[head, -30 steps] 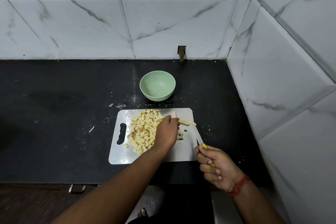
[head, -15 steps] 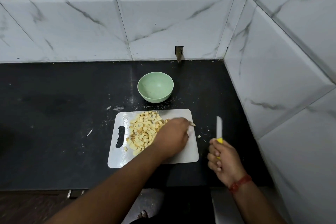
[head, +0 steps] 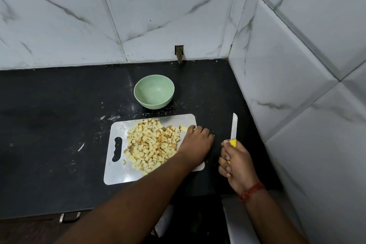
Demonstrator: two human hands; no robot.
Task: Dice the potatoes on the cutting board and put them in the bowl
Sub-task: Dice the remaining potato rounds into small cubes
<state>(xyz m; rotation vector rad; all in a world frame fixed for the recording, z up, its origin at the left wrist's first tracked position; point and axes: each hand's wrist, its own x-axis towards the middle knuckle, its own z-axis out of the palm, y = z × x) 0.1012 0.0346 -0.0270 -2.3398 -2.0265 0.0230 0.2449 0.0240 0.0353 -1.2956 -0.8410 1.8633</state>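
Diced potato cubes are heaped across the middle of the white cutting board, pale yellow, with a stray cube or two near the handle slot. At the heap's right edge the left hand is laid palm down, fingers curved over the board's far right corner, where a couple of larger pieces are touched; whether anything is pinched underneath cannot be told. The green bowl is seen just beyond the board, nothing in it yet. Off the board to the right, the yellow-handled knife is gripped firmly in the right hand, blade pointing away over the black counter. Gathering looks to be the step in hand: strays are best swept inward before any transfer, and the blade is best kept parked clear of the sweeping fingers.
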